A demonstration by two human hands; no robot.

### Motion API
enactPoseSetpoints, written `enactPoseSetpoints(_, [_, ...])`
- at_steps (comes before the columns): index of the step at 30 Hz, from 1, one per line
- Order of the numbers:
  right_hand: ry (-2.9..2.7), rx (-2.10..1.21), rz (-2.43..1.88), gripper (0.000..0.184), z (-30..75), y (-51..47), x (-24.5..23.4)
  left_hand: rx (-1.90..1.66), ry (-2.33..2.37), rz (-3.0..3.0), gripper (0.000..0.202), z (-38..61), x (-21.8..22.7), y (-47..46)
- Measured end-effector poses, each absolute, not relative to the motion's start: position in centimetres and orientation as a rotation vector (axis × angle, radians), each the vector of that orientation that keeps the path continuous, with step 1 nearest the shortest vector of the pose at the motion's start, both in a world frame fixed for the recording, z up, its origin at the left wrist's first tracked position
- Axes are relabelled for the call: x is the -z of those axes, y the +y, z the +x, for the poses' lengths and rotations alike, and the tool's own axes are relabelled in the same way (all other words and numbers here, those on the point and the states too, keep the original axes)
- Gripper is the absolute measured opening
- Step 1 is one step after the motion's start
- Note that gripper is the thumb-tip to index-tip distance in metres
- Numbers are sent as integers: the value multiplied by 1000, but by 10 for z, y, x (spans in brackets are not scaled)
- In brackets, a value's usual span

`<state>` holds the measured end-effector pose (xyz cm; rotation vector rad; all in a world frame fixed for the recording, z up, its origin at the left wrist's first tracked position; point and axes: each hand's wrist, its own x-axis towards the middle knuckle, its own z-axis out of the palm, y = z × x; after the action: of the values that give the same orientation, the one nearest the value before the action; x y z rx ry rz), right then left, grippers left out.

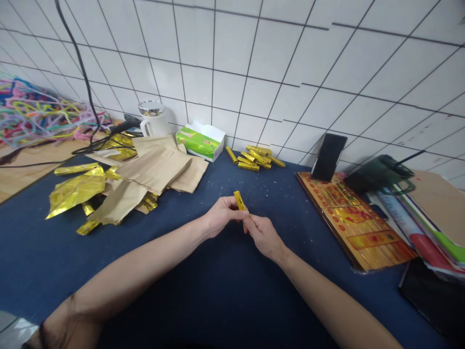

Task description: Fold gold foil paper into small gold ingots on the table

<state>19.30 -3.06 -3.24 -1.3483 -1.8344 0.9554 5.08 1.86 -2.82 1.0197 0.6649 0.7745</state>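
Gold foil roll (pixel 239 200) between left hand (pixel 221 214) and right hand (pixel 263 236)

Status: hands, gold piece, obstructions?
Left hand and right hand both pinch gold foil piece over blue mat. Behind, pile of gold pieces by wall, apart. Nothing blocking hands.

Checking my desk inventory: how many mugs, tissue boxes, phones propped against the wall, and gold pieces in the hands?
mug: 1
tissue box: 1
phone, propped against the wall: 1
gold piece, pinched between left hand and right hand: 1
Total: 4
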Motion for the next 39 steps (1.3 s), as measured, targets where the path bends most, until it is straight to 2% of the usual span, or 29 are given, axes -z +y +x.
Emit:
enactPoseSetpoints(19, [-1862,-982,-1355,37,195,-28,30,-988,788,894,22,48,20,25])
enactPoseSetpoints(32, [-1850,-1064,-1364,38,204,-25,31,-941,834,946,29,42,23,32])
enactPoseSetpoints(36, [-1706,-925,-1434,38,217,-17,27,-859,845,1033,26,38,24,36])
enactPoseSetpoints(39, [-1579,-813,-1458,40,226,-13,26,-649,818,1236,24,35,23,37])
